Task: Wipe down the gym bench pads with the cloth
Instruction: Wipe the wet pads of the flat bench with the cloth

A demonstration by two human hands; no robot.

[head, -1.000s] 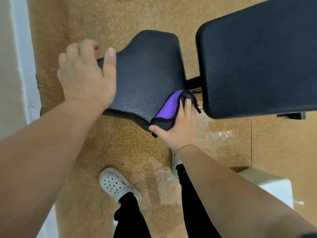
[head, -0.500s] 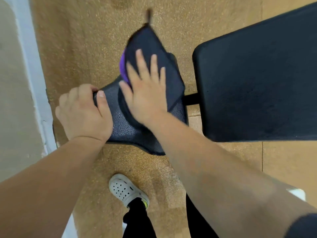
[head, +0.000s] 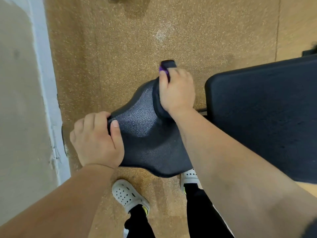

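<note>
Speckled tan floor (head: pixel 137 40) across most of the view, bordered on the left by a pale wall (head: pixel 17 100) with a white strip (head: pixel 44 83) along its foot. At the right, the big dark back pad (head: pixel 265 117) of the bench, cut off by the frame edge. Just left of it, across a narrow gap, the smaller seat pad (head: pixel 145 138): black, pebbled, glossy under the light, narrow at the far end and flaring toward the near one. Both forearms (head: pixel 231 169) bare, reaching in from the bottom. On the seat pad's near left corner, the left hand (head: pixel 96 140) clamped, fingers curled over the edge and thumb laid flat on top. At the narrow far end of the seat pad, the right hand (head: pixel 176 93), fingers curled down around the cloth (head: pixel 167 66) and pressing it against the pad. Cloth black with a purple face (only a sliver of purple showing by the fingertips), bunched under the palm, one end poking out past the knuckles beyond the pad's far tip. Nearest the bottom, a white perforated clog (head: pixel 127 194) on the floor, a second clog (head: pixel 189 176) half hidden under the seat pad's near edge, black trouser legs (head: pixel 202 212) rising from both
</note>
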